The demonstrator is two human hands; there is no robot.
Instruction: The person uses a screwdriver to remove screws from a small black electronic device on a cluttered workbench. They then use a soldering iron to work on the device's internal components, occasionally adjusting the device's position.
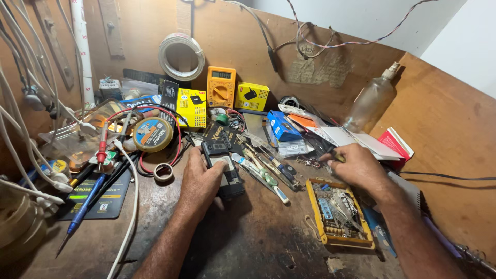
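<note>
My left hand [199, 181] grips a small dark mobile phone [223, 166] lying on the worn wooden bench, thumb side over its left edge. My right hand [358, 166] reaches to the right among the clutter, its fingers pinched on a small dark tool [336, 154] with a yellowish tip. Between the two hands lie several screwdrivers and tweezers [266, 173]. A yellow tray [316, 214] of small parts sits just below my right hand.
An orange multimeter [221, 86] and two yellow boxes [192, 107] stand at the back. A solder wire reel [152, 134], a tape ring [164, 172], red probe leads [103, 143], a blue box [283, 125], a plastic bottle [371, 103] and white cables [129, 212] surround the work spot.
</note>
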